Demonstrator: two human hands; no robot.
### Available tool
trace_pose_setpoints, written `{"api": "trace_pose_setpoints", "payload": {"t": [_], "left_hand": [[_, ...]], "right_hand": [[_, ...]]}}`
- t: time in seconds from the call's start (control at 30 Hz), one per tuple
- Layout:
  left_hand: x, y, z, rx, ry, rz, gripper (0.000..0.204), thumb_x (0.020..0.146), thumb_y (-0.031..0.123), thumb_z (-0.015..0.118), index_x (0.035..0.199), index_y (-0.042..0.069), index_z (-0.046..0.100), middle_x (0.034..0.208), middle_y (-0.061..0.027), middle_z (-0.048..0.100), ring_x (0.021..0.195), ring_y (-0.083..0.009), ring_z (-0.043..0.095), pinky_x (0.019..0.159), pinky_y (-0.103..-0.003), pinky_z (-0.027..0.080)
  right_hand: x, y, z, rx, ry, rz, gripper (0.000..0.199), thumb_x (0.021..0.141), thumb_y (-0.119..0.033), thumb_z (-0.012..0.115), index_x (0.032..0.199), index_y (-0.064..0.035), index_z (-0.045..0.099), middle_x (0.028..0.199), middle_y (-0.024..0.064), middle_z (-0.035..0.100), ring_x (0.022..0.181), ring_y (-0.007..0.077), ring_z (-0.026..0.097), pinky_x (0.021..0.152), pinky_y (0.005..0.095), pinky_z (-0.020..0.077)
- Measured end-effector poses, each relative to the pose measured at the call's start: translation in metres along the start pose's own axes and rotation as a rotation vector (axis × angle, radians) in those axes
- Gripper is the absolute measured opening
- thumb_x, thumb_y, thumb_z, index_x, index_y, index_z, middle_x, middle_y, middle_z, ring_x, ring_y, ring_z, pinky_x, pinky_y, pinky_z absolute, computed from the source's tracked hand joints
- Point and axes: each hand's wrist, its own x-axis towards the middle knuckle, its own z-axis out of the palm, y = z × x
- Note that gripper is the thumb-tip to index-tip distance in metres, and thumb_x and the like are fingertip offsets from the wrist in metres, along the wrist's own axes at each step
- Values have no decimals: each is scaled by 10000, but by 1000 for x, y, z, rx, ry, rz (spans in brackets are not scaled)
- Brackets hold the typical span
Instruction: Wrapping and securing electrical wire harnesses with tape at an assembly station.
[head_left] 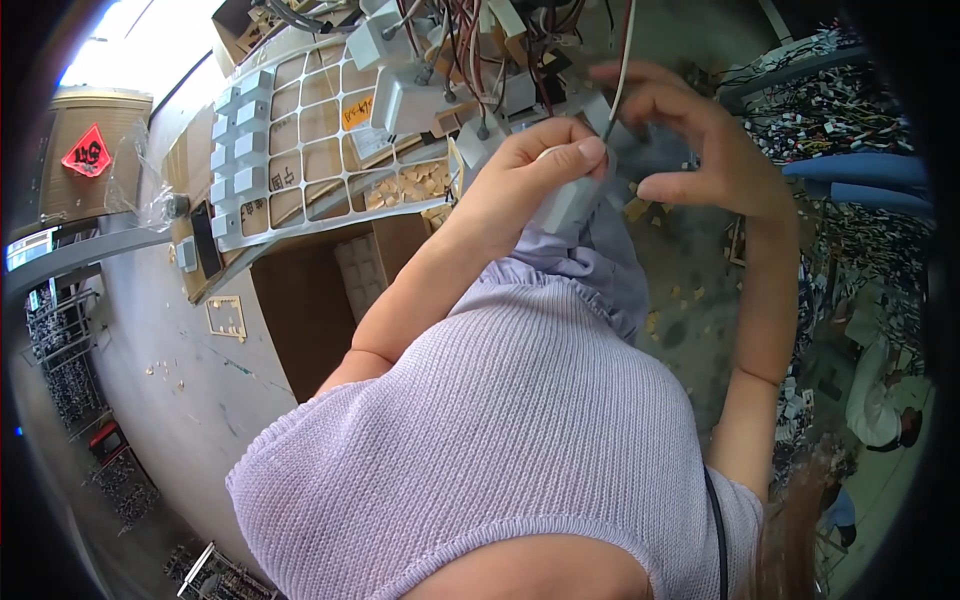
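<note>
Grey plastic box sits clamped in the left hand, long axis slanting down-left, while the right hand, just right of the box, pinches its white wire rising above.

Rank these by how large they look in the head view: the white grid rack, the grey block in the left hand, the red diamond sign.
1. White grid rack, clearly largest.
2. Grey block held in the left hand.
3. Red diamond sign.
The last two look close, and the block is nearer the camera, so their order is unsure.
</note>
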Motion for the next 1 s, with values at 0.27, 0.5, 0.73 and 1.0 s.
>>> {"api": "trace_pose_setpoints", "payload": {"t": [0.27, 0.5, 0.73, 1.0], "left_hand": [[-7, 8, 7, -228, 177, -188, 181, 895, 214, 601, 928, 36, 608, 857, -9, 626, 773, -95, 584, 704, -231, 454], [-17, 5, 5, -433, -282, -373, 230, 926, 269, 558, 957, 45, 595, 944, -17, 585, 869, -111, 562, 768, -260, 447], [-49, 39, -20, 63, -138, -333, 206, 913, 241, 623, 925, 36, 613, 886, 24, 574, 834, -53, 510, 740, -206, 402], [-36, 68, -40, 247, -845, -64, 167, 893, 173, 625, 845, 14, 638, 981, -98, 561, 935, -230, 525, 837, -346, 400]], "right_hand": [[-8, -54, 30, 585, 137, 322, 382, 809, -165, 703, 1106, -30, 505, 865, 54, 624, 729, 125, 613, 694, 266, 508], [23, -23, 67, 428, 381, 192, 286, 800, -102, 676, 1055, -36, 564, 1100, 98, 605, 1062, 169, 550, 860, 321, 461], [-7, -53, 88, -438, 383, -187, 168, 768, -156, 689, 815, -41, 576, 858, 73, 576, 872, 256, 552, 797, 373, 417], [-2, -57, 93, 272, 109, -186, 177, 791, -139, 688, 704, -16, 594, 652, 77, 567, 656, 221, 561, 633, 347, 428]]}}
